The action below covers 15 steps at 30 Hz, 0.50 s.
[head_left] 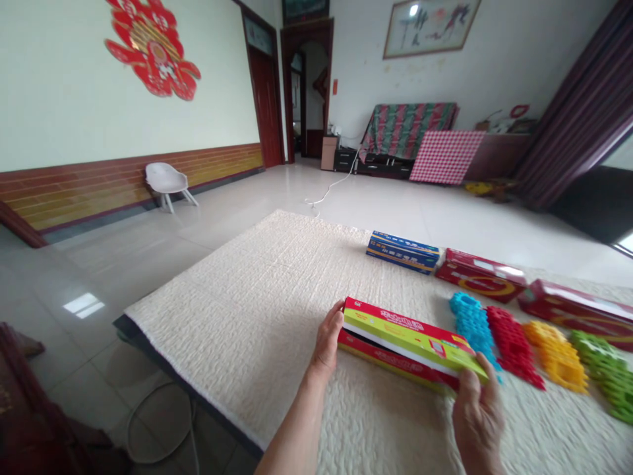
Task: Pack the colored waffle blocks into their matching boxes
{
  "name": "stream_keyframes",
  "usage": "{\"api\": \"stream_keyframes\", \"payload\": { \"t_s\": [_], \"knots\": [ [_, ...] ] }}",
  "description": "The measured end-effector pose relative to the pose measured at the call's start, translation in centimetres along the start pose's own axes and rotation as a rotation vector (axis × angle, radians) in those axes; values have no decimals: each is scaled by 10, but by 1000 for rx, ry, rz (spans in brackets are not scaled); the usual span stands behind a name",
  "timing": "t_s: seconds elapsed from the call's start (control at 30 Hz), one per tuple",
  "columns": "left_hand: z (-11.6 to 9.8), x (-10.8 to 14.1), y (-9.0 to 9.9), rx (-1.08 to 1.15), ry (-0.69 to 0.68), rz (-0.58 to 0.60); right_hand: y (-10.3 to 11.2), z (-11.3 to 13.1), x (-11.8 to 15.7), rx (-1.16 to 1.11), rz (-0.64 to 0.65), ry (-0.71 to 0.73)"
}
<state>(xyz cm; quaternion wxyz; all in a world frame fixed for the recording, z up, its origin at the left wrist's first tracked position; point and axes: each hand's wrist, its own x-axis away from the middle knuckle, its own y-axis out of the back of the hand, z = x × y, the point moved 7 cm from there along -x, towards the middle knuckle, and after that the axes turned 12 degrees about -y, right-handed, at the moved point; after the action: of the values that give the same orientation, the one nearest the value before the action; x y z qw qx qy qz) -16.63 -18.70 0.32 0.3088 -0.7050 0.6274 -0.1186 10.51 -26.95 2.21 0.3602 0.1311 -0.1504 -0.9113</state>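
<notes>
A long red and yellow-green cardboard box is between my hands, its lid slightly raised along the front edge with a dark gap showing. My left hand grips its left end, fingers mostly behind the box. Around the right end, the thumb and fingers of my right hand are closed. Just right of the box, groups of interlocking plastic pieces lie in a row: blue, red, yellow and green.
A blue box and two dark red boxes line the far side of the cream quilted cover. Beyond on the tiled floor stand a white chair and a cloth-draped cabinet. A white cable trails across the floor.
</notes>
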Motion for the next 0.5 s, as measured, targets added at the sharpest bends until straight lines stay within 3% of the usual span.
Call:
{"api": "stream_keyframes", "payload": {
  "t_s": [0.27, 0.5],
  "knots": [
    [3, 8, 9, -117, -31, -37, 0, -22, 5, -110, 120, -142],
    [6, 7, 12, -209, -42, -13, 1, -22, -3, -37, 71, -87]
  ]
}}
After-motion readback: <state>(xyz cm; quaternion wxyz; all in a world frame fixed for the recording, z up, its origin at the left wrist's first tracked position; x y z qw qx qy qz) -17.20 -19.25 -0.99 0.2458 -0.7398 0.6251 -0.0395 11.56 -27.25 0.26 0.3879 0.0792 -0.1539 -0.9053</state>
